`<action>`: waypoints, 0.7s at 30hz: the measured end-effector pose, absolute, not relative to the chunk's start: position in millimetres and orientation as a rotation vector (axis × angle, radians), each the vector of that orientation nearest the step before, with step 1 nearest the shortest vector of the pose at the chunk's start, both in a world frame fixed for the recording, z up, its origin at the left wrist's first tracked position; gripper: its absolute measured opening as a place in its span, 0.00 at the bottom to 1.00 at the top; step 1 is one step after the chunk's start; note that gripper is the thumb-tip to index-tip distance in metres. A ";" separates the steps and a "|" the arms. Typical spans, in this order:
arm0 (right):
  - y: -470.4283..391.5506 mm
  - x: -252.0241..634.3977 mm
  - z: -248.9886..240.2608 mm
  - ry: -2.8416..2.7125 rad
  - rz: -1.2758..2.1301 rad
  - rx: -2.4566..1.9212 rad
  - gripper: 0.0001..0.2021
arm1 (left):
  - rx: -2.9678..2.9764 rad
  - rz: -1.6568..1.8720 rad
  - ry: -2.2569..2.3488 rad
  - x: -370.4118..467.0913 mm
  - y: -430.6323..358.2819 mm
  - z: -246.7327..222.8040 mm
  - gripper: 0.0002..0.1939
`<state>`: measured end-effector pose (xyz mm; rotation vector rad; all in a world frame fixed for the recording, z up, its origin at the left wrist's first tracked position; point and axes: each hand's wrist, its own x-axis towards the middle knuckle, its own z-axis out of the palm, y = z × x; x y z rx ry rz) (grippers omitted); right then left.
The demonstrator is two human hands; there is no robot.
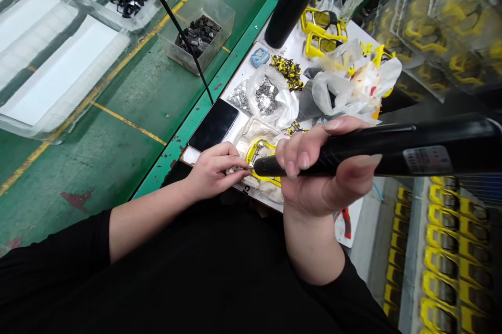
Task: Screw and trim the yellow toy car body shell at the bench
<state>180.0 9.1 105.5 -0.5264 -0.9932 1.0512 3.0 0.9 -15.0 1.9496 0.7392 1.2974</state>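
"Where are our fingers?"

"On our left hand (214, 172), the thumb and forefinger meet just beside the black tool's tip. We can't tell whether something tiny sits between them. Our right hand (314, 190) is clamped around the black tool (392, 148)."

"And the yellow frame?"

"The yellow frame (248, 154) lies under and beside our left fingertips, on a pale pad (270, 191). The phone (214, 125) is just beyond those fingers, with the bag of metal bits (267, 98) farther out."

"Which step are we on?"

"Lining the tip up with a small spot on the frame, we'd judge; our hands hide the contact."

"What does the next move call for?"

"A steady right grip, the tip squarely seated, and our left fingertips kept from being pinched."
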 end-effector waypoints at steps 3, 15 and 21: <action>9.2 179.6 105.1 -1.011 1.057 -0.529 0.12 | 1.956 1.281 0.741 2.5 0.4 -14.9 0.06; 9.6 179.8 103.8 -1.068 1.025 -0.629 0.13 | 1.995 1.314 0.782 2.8 1.2 -16.3 0.18; 13.5 179.7 103.6 -1.082 0.971 -0.689 0.12 | 2.045 1.357 0.769 1.8 -0.8 -19.3 0.09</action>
